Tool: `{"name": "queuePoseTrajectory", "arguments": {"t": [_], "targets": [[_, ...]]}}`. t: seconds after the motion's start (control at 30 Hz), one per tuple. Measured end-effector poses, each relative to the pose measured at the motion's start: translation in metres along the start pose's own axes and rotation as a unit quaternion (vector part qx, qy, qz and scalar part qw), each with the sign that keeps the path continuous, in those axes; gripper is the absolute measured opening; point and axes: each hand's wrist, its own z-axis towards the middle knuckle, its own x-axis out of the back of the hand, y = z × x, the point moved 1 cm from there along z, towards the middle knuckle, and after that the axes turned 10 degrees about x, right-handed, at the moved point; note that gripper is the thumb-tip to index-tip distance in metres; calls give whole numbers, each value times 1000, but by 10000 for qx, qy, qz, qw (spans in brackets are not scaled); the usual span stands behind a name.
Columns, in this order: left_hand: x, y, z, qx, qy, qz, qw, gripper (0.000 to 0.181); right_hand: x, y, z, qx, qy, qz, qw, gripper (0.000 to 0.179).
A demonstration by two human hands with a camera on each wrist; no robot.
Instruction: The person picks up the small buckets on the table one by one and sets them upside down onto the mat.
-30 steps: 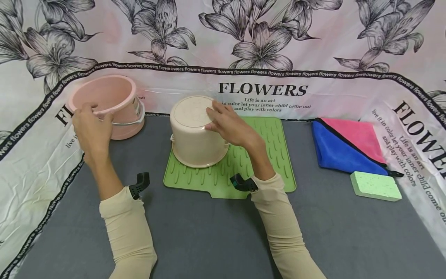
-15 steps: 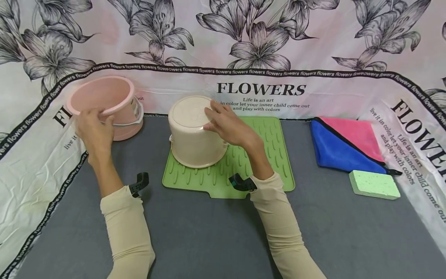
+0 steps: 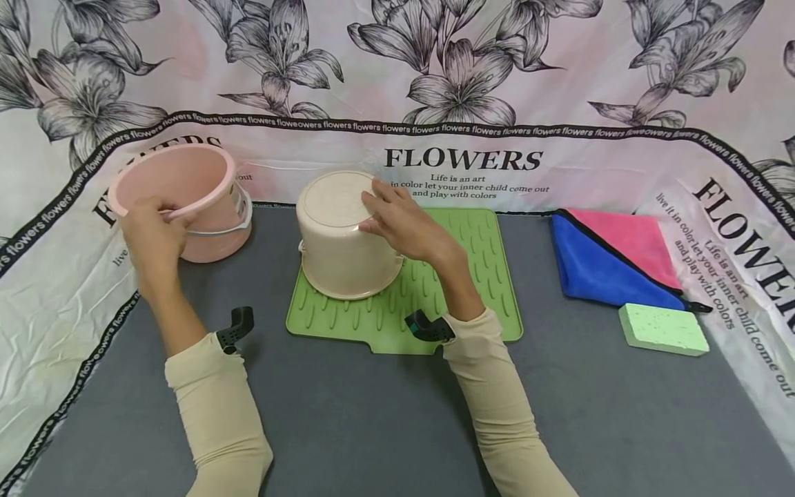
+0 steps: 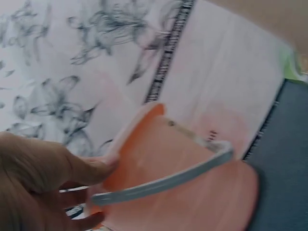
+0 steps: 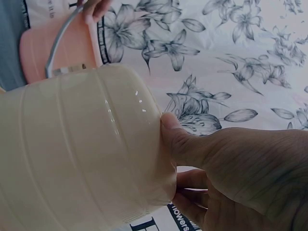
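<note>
A pink bucket (image 3: 217, 235) stands upright at the left, its pale grey handle (image 4: 163, 185) hanging down against the side. My left hand (image 3: 152, 241) grips the bucket's near rim, fingers inside and thumb outside in the head view. On a green ridged mat (image 3: 459, 304) a cream bucket (image 3: 348, 255) sits upside down, its base facing up. My right hand (image 3: 406, 224) holds the right edge of that base; the right wrist view shows the thumb (image 5: 175, 134) on one side and fingers below. The cream bucket's opening is hidden against the mat.
A folded blue and pink cloth (image 3: 621, 262) lies at the right, with a light green sponge (image 3: 664, 330) in front of it. Behind everything rises a flower-printed sheet (image 3: 348, 145). The table (image 3: 348, 421) is dark grey.
My left hand and the pink bucket have shifted slightly left and toward me. The right hand and the cream bucket keep their place on the mat.
</note>
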Motion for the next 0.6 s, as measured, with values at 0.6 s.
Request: {"name": "queuePoseTrajectory", "arguments": {"t": [0.6], "targets": [[78,-28,-22,-1992,-2606,1141,9377,34,2,-3,3,-67,-7,105,9999,61]]}}
